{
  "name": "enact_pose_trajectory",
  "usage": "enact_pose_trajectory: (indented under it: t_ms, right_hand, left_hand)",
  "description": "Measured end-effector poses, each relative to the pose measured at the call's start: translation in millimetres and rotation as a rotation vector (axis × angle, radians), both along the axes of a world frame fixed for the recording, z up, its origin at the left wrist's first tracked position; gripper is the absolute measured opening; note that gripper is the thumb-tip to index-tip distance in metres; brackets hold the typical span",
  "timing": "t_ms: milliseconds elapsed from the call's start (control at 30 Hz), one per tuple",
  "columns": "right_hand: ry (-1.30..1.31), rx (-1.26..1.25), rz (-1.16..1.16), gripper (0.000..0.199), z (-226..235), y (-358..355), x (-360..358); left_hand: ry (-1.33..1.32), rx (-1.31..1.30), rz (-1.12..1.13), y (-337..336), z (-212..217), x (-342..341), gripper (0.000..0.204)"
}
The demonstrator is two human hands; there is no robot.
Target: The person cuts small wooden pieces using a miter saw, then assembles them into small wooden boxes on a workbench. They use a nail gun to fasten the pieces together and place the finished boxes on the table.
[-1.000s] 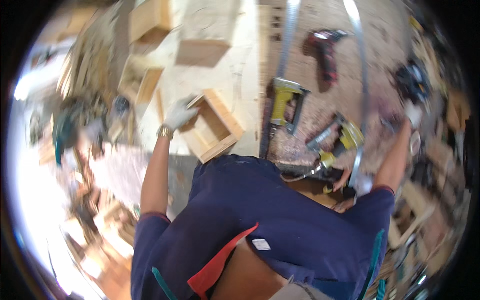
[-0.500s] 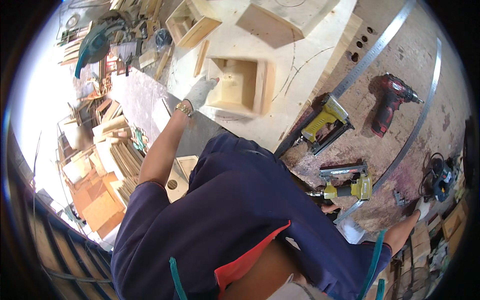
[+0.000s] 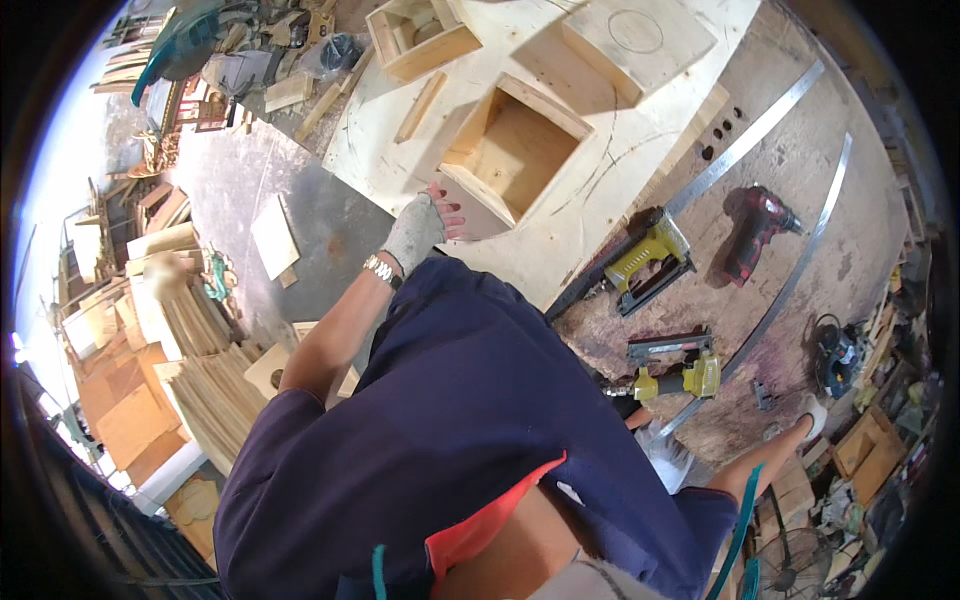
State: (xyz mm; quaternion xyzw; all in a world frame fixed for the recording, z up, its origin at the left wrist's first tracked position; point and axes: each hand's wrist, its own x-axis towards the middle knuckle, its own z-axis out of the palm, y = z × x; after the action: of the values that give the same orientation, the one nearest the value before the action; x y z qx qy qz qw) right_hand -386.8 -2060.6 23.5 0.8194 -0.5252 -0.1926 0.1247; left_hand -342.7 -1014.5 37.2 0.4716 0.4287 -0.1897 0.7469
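My left hand (image 3: 422, 222), in a grey glove with bare fingertips and a watch at the wrist, is open with its fingers spread. It is just short of the near left corner of an open-topped wooden box (image 3: 548, 112), and nothing is in its grasp. The box stands on a pale plywood sheet (image 3: 600, 205), its hollow inside facing me. Far to the right, my right hand (image 3: 815, 415) wears a whitish glove near a black corded power tool (image 3: 838, 355). Its fingers are too small and hidden to read.
Another open box (image 3: 425, 40), a wood strip (image 3: 421, 106) and a closed wooden box (image 3: 640, 45) lie on the sheet. Right of it rest two yellow-green staple guns (image 3: 650, 258), a red-black drill (image 3: 757, 232) and long metal rulers (image 3: 745, 140). Stacked boards (image 3: 205, 310) are at left.
My left hand has come off the box's left side and drawn back toward me. The box now sits turned at an angle. My right hand remains far right, and the whole view has shifted.
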Motion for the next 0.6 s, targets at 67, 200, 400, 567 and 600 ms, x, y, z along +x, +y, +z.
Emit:
enact_pose_trajectory:
  t_ms: [67,200,400,567,600]
  right_hand:
    - [-0.066,0.028,0.069,0.075,19,31,8]
    - [-1.103,0.543,0.21,0.025,18,158,19]
    - [-0.89,1.141,0.134,0.03,153,519,106]
    - [-0.166,1.206,0.989,0.035,179,710,162]
    - [-0.059,1.106,1.003,0.036,175,740,173]
  left_hand:
    - [-0.04,-0.088,0.139,-2,-13,-11,0.053]
    - [-0.006,-0.063,-0.038,-54,20,5,0.056]
    - [0.038,0.085,-0.064,-87,11,32,0.073]
    - [0.038,0.28,-0.065,-93,-17,41,0.076]
    - [0.056,0.343,-0.079,-95,-16,42,0.076]
